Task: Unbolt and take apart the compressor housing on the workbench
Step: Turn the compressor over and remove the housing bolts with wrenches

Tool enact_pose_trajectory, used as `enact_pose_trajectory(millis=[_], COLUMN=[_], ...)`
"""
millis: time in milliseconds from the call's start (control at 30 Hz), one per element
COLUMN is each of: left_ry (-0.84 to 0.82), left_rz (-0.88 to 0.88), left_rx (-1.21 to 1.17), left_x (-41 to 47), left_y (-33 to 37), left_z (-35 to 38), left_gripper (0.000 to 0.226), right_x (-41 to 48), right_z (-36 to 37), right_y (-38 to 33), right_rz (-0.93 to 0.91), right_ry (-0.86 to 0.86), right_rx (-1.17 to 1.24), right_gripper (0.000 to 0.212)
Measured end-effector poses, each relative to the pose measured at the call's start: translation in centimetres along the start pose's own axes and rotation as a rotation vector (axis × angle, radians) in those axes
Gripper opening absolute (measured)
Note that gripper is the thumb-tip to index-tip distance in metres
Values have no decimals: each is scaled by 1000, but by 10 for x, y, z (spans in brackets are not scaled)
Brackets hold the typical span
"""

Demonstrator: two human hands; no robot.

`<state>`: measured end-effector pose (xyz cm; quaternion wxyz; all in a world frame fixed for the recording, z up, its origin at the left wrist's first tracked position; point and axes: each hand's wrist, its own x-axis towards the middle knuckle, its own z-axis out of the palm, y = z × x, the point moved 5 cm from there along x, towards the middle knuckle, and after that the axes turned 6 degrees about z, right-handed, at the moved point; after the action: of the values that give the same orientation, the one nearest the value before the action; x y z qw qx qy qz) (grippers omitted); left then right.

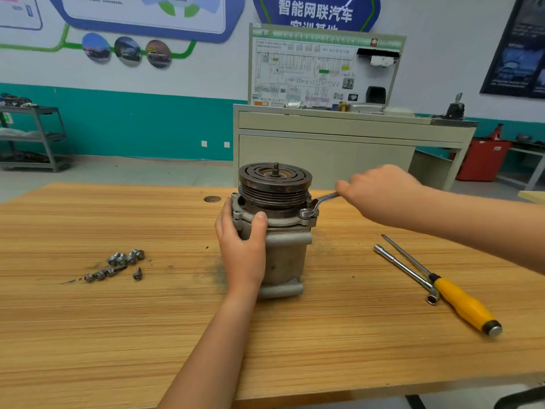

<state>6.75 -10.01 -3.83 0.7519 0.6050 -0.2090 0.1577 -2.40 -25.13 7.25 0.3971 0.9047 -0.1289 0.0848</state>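
Note:
The grey compressor housing [287,255] stands upright in the middle of the wooden workbench [118,335], with a dark grooved pulley [275,180] on top. My left hand [241,246] grips the housing's left side just under the flange. My right hand [380,191] holds the handle of a ring wrench [320,202]. The wrench's ring end sits over a bolt on the flange's right side. Several loose bolts [118,264] lie on the bench to the left.
An L-shaped socket wrench [405,271] and a yellow-handled screwdriver [460,299] lie on the bench to the right. Behind the bench stands a beige training cabinet [339,143] with a wiring board. A grey shelf cart [35,137] is at far left, a red bin [483,160] at far right.

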Motion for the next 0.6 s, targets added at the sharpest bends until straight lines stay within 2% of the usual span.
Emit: enact_pose_trajectory(millis=[100, 167, 300, 367, 400, 500, 600], left_ry=[-12, -27, -44, -33, -26, -20, -22], left_rz=[-5, -9, -20, -29, -31, -34, -38], left_rx=[12, 21, 25, 13, 6, 3, 13], left_x=[1, 1, 2, 1, 0, 0, 0], left_y=[0, 1, 0, 0, 0, 0, 0], left_z=[-1, -2, -3, -1, -1, -1, -1], left_gripper=[58, 59, 60, 59, 58, 59, 59], right_x=[29, 32, -10, -39, -50, -62, -61], right_z=[8, 10, 8, 0, -2, 8, 8], right_y=[-21, -24, 9, 13, 10, -8, -16], right_rz=[-22, 26, 237, 232, 197, 127, 117], right_ry=[53, 118, 335, 421, 387, 99, 6], right_rx=[155, 259, 662, 705, 663, 512, 418], right_gripper=[22, 19, 26, 30, 34, 44, 41])
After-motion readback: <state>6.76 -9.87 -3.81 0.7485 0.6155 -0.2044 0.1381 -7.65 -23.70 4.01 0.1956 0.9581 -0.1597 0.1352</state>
